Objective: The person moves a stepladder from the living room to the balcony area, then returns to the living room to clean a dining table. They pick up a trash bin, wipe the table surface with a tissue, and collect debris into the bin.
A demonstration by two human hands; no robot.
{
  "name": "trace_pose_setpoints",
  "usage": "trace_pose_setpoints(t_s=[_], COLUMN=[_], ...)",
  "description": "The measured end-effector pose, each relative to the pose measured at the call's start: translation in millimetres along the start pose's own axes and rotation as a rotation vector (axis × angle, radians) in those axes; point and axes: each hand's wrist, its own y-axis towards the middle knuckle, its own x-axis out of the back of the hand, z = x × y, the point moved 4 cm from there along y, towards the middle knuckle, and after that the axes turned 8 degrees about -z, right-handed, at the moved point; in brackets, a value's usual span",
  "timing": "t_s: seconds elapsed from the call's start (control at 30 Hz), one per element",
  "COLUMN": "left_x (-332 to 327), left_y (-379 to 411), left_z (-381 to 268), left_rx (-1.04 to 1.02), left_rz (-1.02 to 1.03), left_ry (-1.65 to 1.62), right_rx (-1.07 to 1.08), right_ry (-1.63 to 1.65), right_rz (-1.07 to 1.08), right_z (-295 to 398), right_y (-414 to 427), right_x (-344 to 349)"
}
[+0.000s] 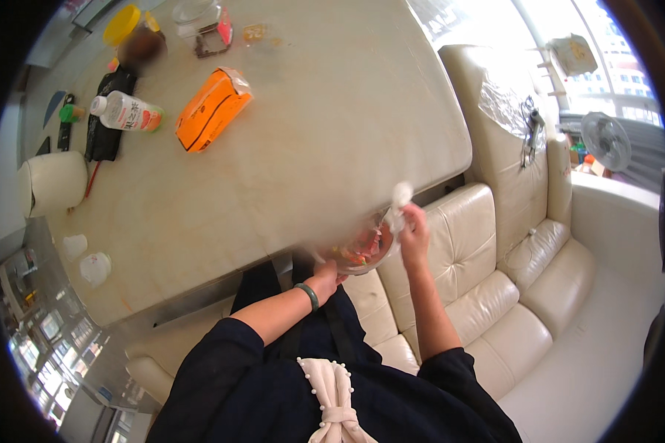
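My left hand (327, 277), with a dark green bangle at its wrist, grips the near rim of a clear round container (360, 270). The container is at the table's near edge, and colourful wrappers or scraps (368, 246) lie inside it. A crumpled white tissue (400, 205) is pinched in my right hand (414, 235), just above the container's right side. A blurred patch of the view hides the container's far left part.
On the table (310, 138) are an orange packet (213, 111), a lying plastic bottle (127, 112), a black pouch (108, 105), a clear jar (205, 27), a yellow lid (122, 25) and a white tissue holder or canister (55, 183). A cream leather sofa (460, 227) borders the right side.
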Motion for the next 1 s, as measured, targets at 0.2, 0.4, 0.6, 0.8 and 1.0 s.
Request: trace_pose_setpoints(t_s=[0.2,0.4,0.6,0.8,1.0], left_x=[0.7,5.9,12.4,0.1,-13.3], left_y=[-0.5,12.1,35.5,25.0,20.1], left_z=[-1.7,6.1,17.0,24.1,28.4], left_rx=[0.009,-0.018,-0.008,0.019,0.051], left_rz=[0.096,0.169,0.17,0.069,0.017], left_ry=[0.086,0.084,0.043,0.057,0.085], right_rx=[-0.039,0.261,0.253,0.245,-0.064], right_ry=[-0.127,-0.308,-0.111,-0.519,-0.109], right_rz=[-0.219,0.185,0.039,-0.186,0.347], right_z=[-18.2,-1.0,46.5,29.0,44.7], right_y=[-13.7,-73.3,-25.1,45.7,-8.7], right_x=[-30.9,-74.0,-27.0,-28.3,-56.4])
